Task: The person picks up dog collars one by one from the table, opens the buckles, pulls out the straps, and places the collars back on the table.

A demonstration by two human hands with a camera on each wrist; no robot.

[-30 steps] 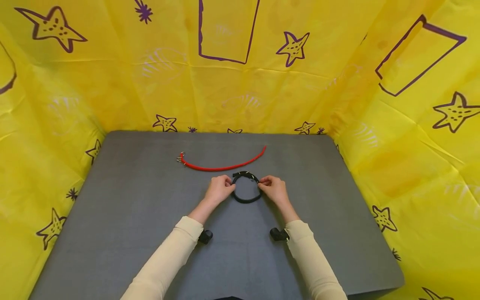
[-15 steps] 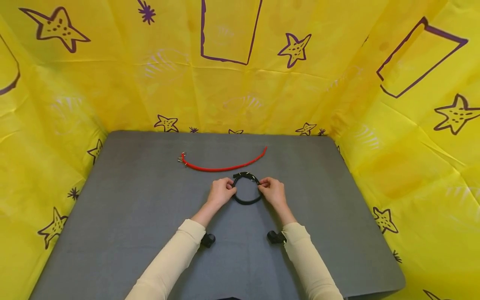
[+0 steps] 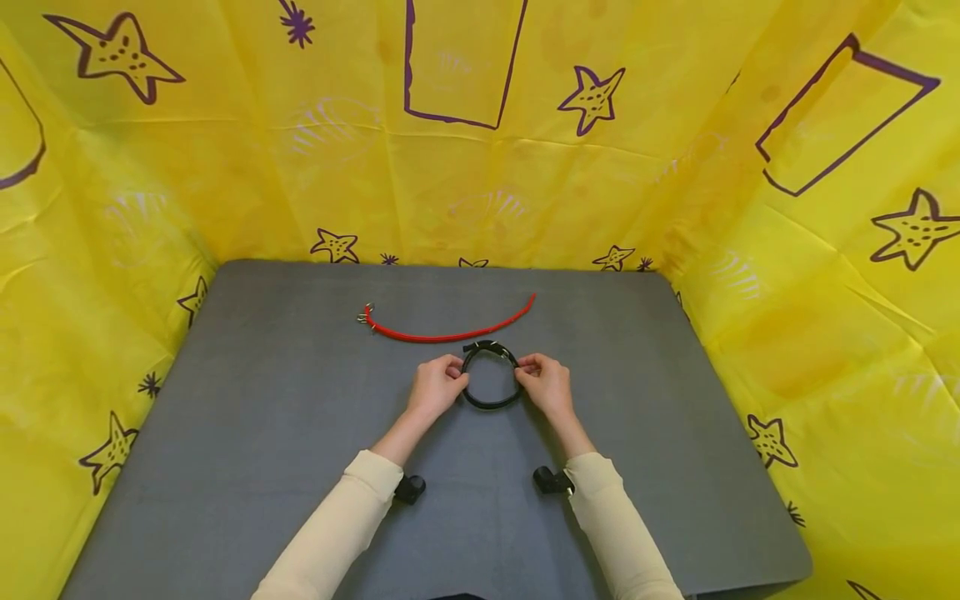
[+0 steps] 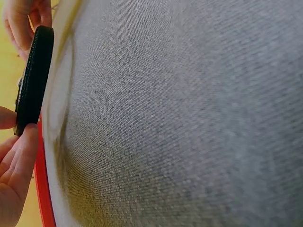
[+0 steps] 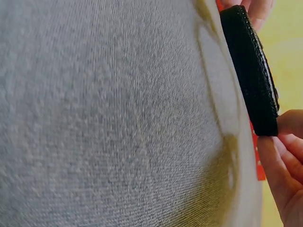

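Note:
A black collar (image 3: 491,406), buckled into a ring, is held between both hands at the middle of the table. On its left side, the thumb and fingers of my left hand (image 3: 437,386) pinch the band. My right hand (image 3: 546,382) pinches the opposite side in the same way. The buckle and the overlapping strap end lie at the far side of the ring. In the left wrist view the stitched black band (image 4: 35,80) stands off the cloth, its shadow showing beneath. Beyond the hands, a red collar (image 3: 435,339) lies unbuckled in a shallow curve, metal fittings at its left end.
A grey cloth-covered table (image 3: 285,433) extends around the hands. Yellow fabric walls (image 3: 247,167) with purple starfish drawings enclose its back and sides. A black wrist camera (image 3: 410,489) is on the left wrist, and another camera (image 3: 552,480) on the right.
Both hands keep pinching the black collar, which has shifted very slightly to the left. The red collar stays where it lay.

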